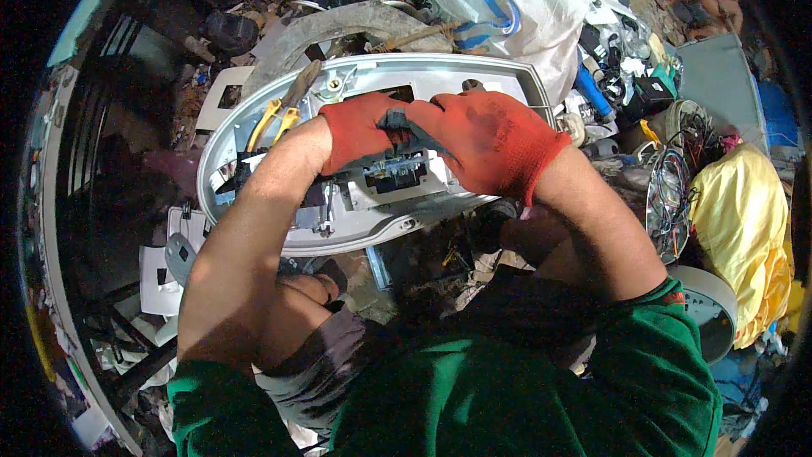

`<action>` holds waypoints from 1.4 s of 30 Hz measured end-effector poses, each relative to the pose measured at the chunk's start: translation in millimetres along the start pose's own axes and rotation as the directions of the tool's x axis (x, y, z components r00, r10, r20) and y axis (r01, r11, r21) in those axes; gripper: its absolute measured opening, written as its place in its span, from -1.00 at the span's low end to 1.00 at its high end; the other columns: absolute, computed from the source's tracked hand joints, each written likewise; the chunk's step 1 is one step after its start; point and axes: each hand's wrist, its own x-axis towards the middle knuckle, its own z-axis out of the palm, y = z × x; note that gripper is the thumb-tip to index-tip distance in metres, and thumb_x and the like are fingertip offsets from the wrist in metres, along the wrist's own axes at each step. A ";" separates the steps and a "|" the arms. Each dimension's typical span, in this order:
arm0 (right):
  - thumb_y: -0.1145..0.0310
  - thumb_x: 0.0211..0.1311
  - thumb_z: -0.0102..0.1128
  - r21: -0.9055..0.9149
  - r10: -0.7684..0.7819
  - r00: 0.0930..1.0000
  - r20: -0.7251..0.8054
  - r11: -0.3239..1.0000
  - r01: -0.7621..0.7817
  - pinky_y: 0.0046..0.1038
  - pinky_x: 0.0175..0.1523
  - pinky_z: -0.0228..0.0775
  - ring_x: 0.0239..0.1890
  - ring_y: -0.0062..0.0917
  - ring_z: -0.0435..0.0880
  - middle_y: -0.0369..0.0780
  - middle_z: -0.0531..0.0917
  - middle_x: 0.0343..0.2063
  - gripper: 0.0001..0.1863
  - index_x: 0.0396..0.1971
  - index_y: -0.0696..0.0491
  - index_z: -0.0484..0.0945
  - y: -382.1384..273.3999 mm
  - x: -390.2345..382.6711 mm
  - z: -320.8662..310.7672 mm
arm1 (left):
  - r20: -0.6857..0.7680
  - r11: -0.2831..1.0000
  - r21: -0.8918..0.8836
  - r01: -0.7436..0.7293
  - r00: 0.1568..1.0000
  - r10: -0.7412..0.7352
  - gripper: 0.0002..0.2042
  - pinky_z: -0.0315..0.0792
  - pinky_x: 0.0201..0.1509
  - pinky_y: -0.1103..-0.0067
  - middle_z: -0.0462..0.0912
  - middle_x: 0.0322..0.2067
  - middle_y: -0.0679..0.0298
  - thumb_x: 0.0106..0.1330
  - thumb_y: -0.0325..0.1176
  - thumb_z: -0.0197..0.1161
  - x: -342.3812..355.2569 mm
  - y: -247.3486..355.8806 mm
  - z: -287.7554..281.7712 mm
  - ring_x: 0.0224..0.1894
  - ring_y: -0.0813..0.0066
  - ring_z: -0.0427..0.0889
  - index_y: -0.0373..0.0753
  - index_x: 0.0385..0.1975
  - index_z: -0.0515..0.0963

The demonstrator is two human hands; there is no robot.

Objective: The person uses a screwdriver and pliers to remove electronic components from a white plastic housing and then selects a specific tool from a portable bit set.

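Observation:
A long, pale grey oval housing (pixel 440 63), like a street-lamp casing, lies open in front of me with metal parts inside. Over its middle, my left hand (pixel 362 129) and my right hand (pixel 495 142) meet, both in red knitted gloves with dark grey fingertips. The fingers of each are curled and pressed together, and whatever they pinch is hidden. Left of my left hand, yellow-handled pliers (pixel 269 123) rest in the housing. A dark, worn tool (pixel 302 83) leans across its far rim. Below the hands is a rectangular opening (pixel 397 173) in a white plate.
A white woven sack (pixel 541 8) with blue stripes stands behind the housing. To the right are mixed scrap, a tangle of wires (pixel 668 203), a yellow sack (pixel 740 228) and a round container (pixel 706 309). Loose white plates (pixel 156 288) lie at left. Another person (pixel 710 0) is at far right.

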 end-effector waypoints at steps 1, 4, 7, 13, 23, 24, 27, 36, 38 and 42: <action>0.42 0.03 0.17 -0.009 -0.029 1.000 -0.012 1.000 0.028 -0.18 -0.18 0.48 -0.30 -0.10 0.64 -0.07 0.62 -0.34 -0.49 0.08 0.03 0.41 0.0 1.5 0.2 | -0.007 0.999 -0.025 -0.033 0.999 0.033 -0.67 0.47 -0.04 0.48 0.72 -0.22 0.14 0.18 -0.50 0.16 -0.3 -6.0 -1.3 -0.20 0.45 0.63 -0.19 -0.03 0.60; 0.43 -0.01 0.18 -0.059 -0.082 0.996 -0.020 0.995 0.081 -0.20 -0.18 0.48 -0.30 -0.12 0.63 -0.09 0.60 -0.34 -0.49 0.05 0.02 0.43 4.2 3.4 -0.6 | -0.039 0.996 0.036 -0.085 0.996 0.086 -0.65 0.47 -0.03 0.49 0.71 -0.21 0.15 0.17 -0.51 0.16 3.2 -13.7 -4.1 -0.20 0.47 0.61 -0.18 -0.01 0.59; 0.44 -0.04 0.17 -0.071 -0.159 0.987 -0.023 0.985 0.157 -0.20 -0.18 0.49 -0.29 -0.13 0.63 -0.12 0.61 -0.33 -0.48 0.04 0.02 0.43 14.8 4.4 0.3 | -0.110 0.987 0.113 -0.117 0.985 0.130 -0.63 0.48 0.00 0.48 0.71 -0.21 0.13 0.12 -0.51 0.20 14.4 -10.9 -2.5 -0.14 0.46 0.65 -0.21 -0.01 0.57; 0.24 -0.03 0.27 0.182 -0.066 0.992 -0.104 0.980 0.085 -0.14 -0.15 0.56 -0.17 -0.10 0.71 -0.17 0.73 -0.21 -0.60 -0.09 -0.32 0.63 8.5 25.1 -0.4 | -0.305 0.962 -0.272 -0.018 0.950 -0.068 -0.55 0.46 0.17 0.49 0.64 -0.02 0.29 0.03 -0.67 0.27 -9.9 -42.5 3.4 0.04 0.48 0.58 -0.25 -0.01 0.58; 0.27 0.03 0.27 0.105 -0.126 0.987 -0.104 0.985 0.136 -0.17 -0.13 0.53 -0.16 -0.09 0.69 -0.10 0.72 -0.21 -0.65 -0.10 -0.11 0.63 28.8 21.0 7.7 | -0.253 1.000 -0.008 0.021 0.967 -0.023 -0.59 0.46 0.13 0.48 0.68 -0.05 0.28 0.03 -0.57 0.34 4.6 -53.8 -0.5 0.00 0.48 0.60 -0.24 -0.04 0.59; 0.28 0.04 0.27 0.113 -0.145 0.984 -0.107 0.981 0.157 -0.17 -0.12 0.53 -0.15 -0.09 0.69 -0.10 0.72 -0.21 -0.65 -0.10 -0.10 0.63 27.0 27.2 9.3 | -0.267 0.999 -0.010 0.047 0.962 -0.048 -0.59 0.47 0.13 0.48 0.68 -0.05 0.28 0.04 -0.57 0.34 -2.1 -55.7 -2.4 0.00 0.48 0.60 -0.24 -0.04 0.59; 0.28 0.05 0.26 0.093 -0.098 0.989 -0.111 0.990 0.109 -0.18 -0.10 0.52 -0.14 -0.10 0.68 -0.09 0.71 -0.20 -0.65 -0.09 -0.08 0.62 30.7 14.4 1.2 | -0.265 1.000 -0.002 0.031 0.964 -0.030 -0.60 0.47 0.12 0.48 0.68 -0.06 0.27 0.04 -0.55 0.35 6.9 -50.2 -1.7 0.00 0.48 0.61 -0.24 -0.04 0.60; 0.30 0.09 0.25 0.093 -0.107 0.988 -0.113 0.989 0.118 -0.20 -0.05 0.49 -0.10 -0.10 0.66 -0.05 0.70 -0.19 -0.64 -0.06 -0.03 0.59 27.9 11.0 -4.8 | -0.289 0.996 0.025 0.085 0.954 -0.074 -0.61 0.47 0.10 0.48 0.69 -0.07 0.26 0.05 -0.51 0.36 3.8 -44.7 -3.1 -0.02 0.47 0.62 -0.23 -0.05 0.60; 0.31 0.10 0.25 0.088 -0.093 0.990 -0.105 0.991 0.102 -0.21 -0.04 0.48 -0.09 -0.11 0.66 -0.04 0.69 -0.18 -0.64 -0.06 -0.01 0.58 30.0 7.5 -6.6 | -0.279 0.996 0.026 0.082 0.958 -0.071 -0.62 0.47 0.10 0.48 0.69 -0.07 0.26 0.05 -0.51 0.36 10.4 -44.5 -0.3 -0.02 0.47 0.62 -0.23 -0.05 0.61; 0.31 0.11 0.25 0.085 -0.092 0.991 -0.095 0.991 0.100 -0.22 -0.02 0.47 -0.07 -0.11 0.65 -0.02 0.69 -0.17 -0.64 -0.04 0.01 0.57 30.7 6.6 -10.2 | -0.287 0.995 0.033 0.097 0.954 -0.084 -0.62 0.47 0.09 0.48 0.70 -0.08 0.25 0.05 -0.49 0.37 12.5 -42.5 1.1 -0.02 0.47 0.63 -0.23 -0.06 0.61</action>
